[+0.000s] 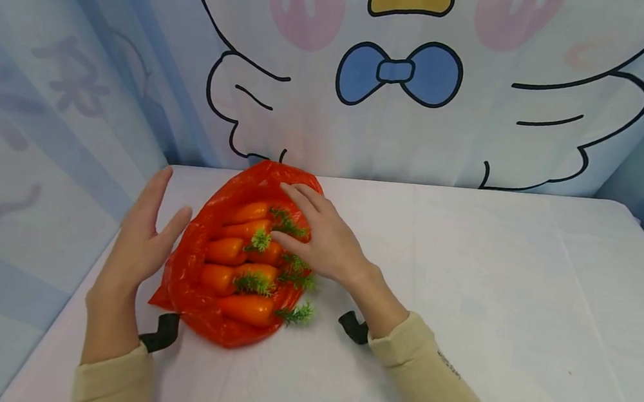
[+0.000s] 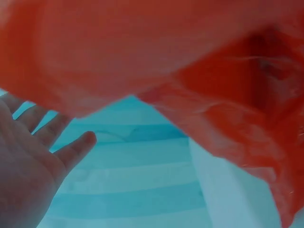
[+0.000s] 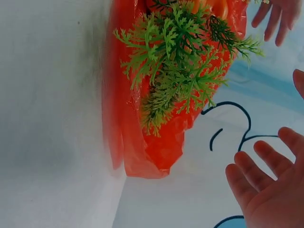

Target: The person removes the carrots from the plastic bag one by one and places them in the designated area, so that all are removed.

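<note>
Watching remotely, I see carrots (image 1: 247, 310) left of centre in the head view, inside the red bag (image 1: 227, 334), lying roughly left-right, greens (image 1: 256, 283) toward the nearer right hand (image 1: 327, 235); it and the left hand (image 1: 142, 245) are spread.

The person wears a plain khaki-beige left sleeve (image 1: 113, 385) and a matching right sleeve (image 1: 443, 394), each ending in a banded cuff short of the wrist, and the left hand (image 1: 141, 242) and right hand (image 1: 324, 237) are bare. A short line of dark marking (image 1: 449, 365), too small to read, runs along the right sleeve. By the cuffs, a bent matte-black piece (image 1: 162, 333) juts from the left wrist and a stubby black one (image 1: 353, 327) from the right.
</note>
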### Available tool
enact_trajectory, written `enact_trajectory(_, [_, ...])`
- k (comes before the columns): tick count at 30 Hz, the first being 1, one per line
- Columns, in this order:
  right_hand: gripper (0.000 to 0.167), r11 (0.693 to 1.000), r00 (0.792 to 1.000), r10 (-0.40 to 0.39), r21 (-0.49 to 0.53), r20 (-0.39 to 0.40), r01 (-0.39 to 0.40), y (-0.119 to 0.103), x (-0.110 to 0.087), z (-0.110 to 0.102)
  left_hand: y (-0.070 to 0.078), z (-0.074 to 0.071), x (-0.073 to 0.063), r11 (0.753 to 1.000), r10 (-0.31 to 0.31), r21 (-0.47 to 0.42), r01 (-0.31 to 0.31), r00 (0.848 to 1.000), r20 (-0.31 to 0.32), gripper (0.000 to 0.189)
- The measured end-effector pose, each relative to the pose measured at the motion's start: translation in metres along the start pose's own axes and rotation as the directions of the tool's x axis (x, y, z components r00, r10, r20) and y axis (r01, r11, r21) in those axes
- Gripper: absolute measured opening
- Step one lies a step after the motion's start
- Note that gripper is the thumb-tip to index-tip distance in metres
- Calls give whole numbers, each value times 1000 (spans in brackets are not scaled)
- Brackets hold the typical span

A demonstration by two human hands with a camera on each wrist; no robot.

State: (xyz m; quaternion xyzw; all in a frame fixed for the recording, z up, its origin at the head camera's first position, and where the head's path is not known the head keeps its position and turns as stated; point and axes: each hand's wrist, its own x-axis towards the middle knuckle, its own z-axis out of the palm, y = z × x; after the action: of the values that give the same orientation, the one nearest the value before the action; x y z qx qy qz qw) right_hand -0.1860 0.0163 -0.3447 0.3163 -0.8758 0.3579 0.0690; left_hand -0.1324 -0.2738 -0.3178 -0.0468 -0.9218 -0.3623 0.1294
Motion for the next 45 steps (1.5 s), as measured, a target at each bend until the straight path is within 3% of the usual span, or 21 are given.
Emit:
enact_trajectory(5, [76,999,999,-35,19,15,35,-2,0,4,-6,4,1,999,-39,-36,41,998,43,76])
enact_trajectory(19, [75,996,996,-40,83,81,33,-7,0,17,-24,19,9,985,-53,-153,75,988,145,76])
enact_trajectory(33, [68,989,990,-96,125,107,83,-10,-4,20,-28,31,15,986,-43,-151,67,987,157,71])
enact_trajectory(45, [64,978,983,-144,167,112,125,-13,-6,22,-28,31,17,988,-44,-136,67,986,163,67])
